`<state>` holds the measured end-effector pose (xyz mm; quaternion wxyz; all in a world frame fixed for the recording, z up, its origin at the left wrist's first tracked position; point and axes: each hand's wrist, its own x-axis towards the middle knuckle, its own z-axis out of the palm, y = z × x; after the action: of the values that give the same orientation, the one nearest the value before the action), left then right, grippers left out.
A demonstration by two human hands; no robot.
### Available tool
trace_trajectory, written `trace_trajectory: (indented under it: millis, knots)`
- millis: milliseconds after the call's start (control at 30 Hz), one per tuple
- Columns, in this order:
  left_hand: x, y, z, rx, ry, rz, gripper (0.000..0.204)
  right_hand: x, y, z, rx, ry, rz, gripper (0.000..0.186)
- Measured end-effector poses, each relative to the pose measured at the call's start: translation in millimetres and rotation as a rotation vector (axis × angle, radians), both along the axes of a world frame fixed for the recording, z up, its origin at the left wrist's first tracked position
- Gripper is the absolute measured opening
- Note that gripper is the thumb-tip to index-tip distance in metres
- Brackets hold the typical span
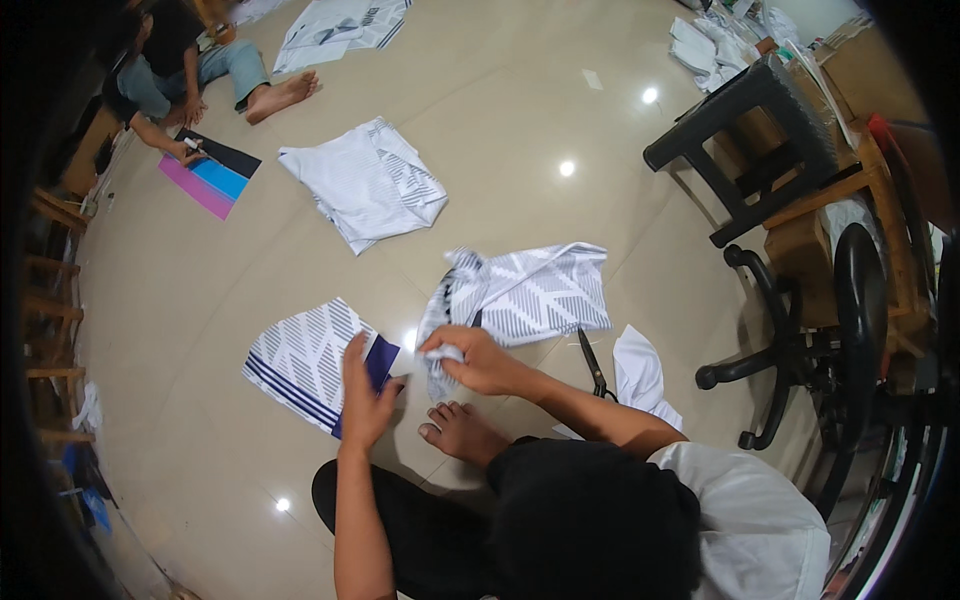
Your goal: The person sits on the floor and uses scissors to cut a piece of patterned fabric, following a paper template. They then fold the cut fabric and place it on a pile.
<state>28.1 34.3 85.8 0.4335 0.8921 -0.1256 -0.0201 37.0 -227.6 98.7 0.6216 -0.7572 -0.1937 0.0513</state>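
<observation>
My left hand (367, 398) is over the right side of a white fabric panel (305, 350) with grey slanted stripes, navy bands and a navy end. Its fingers are stretched upward and its thumb stands apart. Closed fingers of my right hand (478, 362) pinch a bunched corner of a white and grey patterned fabric piece (545, 290), which spreads out beyond them on the floor. A small pale patch between my hands is blurred. Black-handled scissors (592, 362) lie right of my right hand, next to a plain white cloth piece (642, 375).
Farther off lie a folded white garment (365, 185) and another white garment (340, 35). At the far left a seated person (190, 70) handles a black, blue and pink sheet (212, 175). A dark stool (760, 140) and a wheeled chair base (770, 360) stand right.
</observation>
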Motion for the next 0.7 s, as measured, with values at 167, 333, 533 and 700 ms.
trace_trajectory:
  millis: [167,333,533,700]
  knots:
    - [12.4,-40.2,8.7,-0.104,0.041,-0.292,0.080,-20.4,14.9,35.7,0.262,0.315,0.159,0.046]
    - [-1.9,-32.4,-4.1,-0.529,0.358,-0.048,0.044,-14.6,-5.1,45.0,-0.070,-0.117,-0.069,0.077]
    - [-4.1,-19.3,36.6,-0.798,0.235,0.250,0.033,-44.4,-62.4,-45.5,-0.627,-0.108,-0.197,0.055]
    - [-13.4,72.6,-5.7,-1.131,0.414,0.399,0.042,-42.8,-67.8,-29.9,-0.470,0.086,-0.096,0.040]
